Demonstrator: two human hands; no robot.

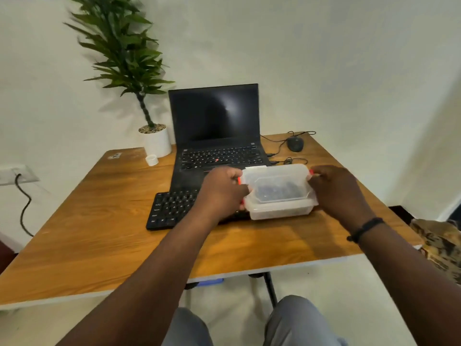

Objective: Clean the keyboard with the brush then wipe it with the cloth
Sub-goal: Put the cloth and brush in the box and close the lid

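A black keyboard (172, 208) lies on the wooden table (104, 240) in front of an open black laptop (214, 136). A clear plastic box (279, 193) with red side latches and a lid sits over the keyboard's right part. Dark items show dimly through its lid; I cannot tell what they are. My left hand (222, 191) grips the box's left end at the latch. At the right end, my right hand (334, 191) holds the other latch. No brush or cloth is visible outside the box.
A potted plant in a white pot (156, 143) stands at the back left, with a small white cap (151, 160) beside it. A black wired mouse (295, 143) and cables lie at the back right. A patterned object (441, 245) sits off the table's right edge.
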